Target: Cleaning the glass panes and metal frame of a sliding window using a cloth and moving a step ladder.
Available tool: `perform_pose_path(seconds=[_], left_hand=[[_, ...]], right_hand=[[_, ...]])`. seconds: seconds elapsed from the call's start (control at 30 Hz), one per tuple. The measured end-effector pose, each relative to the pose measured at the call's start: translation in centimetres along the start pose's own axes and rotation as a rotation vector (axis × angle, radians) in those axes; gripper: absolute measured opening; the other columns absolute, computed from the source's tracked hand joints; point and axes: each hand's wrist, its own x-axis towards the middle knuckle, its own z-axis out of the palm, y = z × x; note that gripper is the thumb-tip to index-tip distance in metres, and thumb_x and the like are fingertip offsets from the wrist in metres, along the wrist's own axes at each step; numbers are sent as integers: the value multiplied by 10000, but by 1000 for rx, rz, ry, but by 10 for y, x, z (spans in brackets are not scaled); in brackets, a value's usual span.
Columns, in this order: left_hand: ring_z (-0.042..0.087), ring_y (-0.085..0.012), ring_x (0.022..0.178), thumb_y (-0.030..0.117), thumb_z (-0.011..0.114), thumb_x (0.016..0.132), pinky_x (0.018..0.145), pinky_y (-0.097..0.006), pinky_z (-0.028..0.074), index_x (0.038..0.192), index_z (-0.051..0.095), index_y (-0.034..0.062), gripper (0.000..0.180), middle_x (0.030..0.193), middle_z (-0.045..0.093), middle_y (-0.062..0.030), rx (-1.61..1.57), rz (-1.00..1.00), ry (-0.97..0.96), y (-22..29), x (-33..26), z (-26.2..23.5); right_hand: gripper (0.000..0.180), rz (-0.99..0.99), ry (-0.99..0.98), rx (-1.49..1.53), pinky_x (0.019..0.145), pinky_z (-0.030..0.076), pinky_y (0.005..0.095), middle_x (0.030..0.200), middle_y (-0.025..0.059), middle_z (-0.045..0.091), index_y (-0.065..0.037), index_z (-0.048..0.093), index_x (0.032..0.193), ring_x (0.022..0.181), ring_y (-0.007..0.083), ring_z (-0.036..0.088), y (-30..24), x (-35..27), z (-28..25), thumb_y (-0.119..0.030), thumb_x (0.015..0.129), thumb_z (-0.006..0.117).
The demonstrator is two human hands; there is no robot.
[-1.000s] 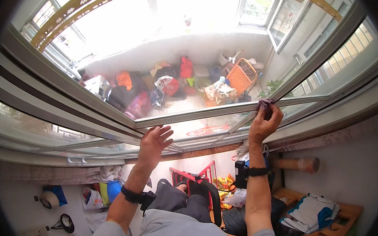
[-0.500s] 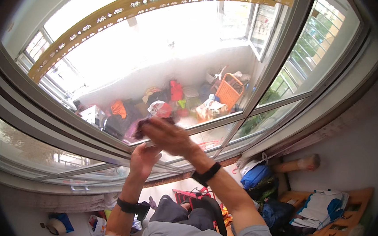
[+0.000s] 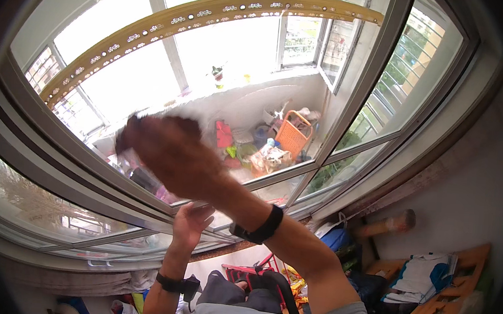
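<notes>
Counts, left to right: 1 dark cloth (image 3: 127,134); 2 bare hands; 2 black wristbands (image 3: 270,224), one per wrist; 1 gold patterned strip (image 3: 215,11) above the right grip (image 3: 172,154); 1 red-framed item (image 3: 242,274) down and right of the left grip (image 3: 191,223); 1 orange chair (image 3: 293,135) right of the right grip, beyond the glass; 1 tube (image 3: 385,225), blurred, and 1 white-and-blue garment (image 3: 422,277), both well right of the left grip.

Cloth: at the fingertip end of the right grip, on its left side, in front of the glass. Contact with the pane: can't tell, motion blur.

Right grip: closed round the cloth, finger detail smeared. Left grip: below and right of it, bare, fingers up and loosely bent at the lower rail of the window frame (image 3: 363,83). Touching or just beside: can't tell.
</notes>
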Motion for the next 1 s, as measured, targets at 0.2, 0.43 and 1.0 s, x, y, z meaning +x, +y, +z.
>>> perform_pose_path(seconds=[0.2,0.43,1.0], left_hand=[[650,-325,1133,311,510,978,1006,-485,457,1155,664,50,351,1115,718,-142,4,-34,-54,0,3,-10],[642,-349,1159,326,511,966,998,-490,485,1161,642,0,402,1176,689,-195,16,0,-40,0,3,-10],[609,-314,1220,430,503,1038,1022,-454,491,1153,619,7,453,1260,646,-204,156,55,-44,10,-1,-18]], right_hand=[[465,-8,-129,-91,1070,460,361,1352,19,616,-124,650,1309,1324,175,514,49,-177,-10,-113,845,686],[401,429,526,-582,1174,290,455,1541,252,376,67,454,1420,1435,406,348,111,-101,-107,-115,1063,429],[426,561,238,-449,1058,472,414,1348,108,579,-22,602,1303,1267,321,534,84,-302,-46,3,878,580]])
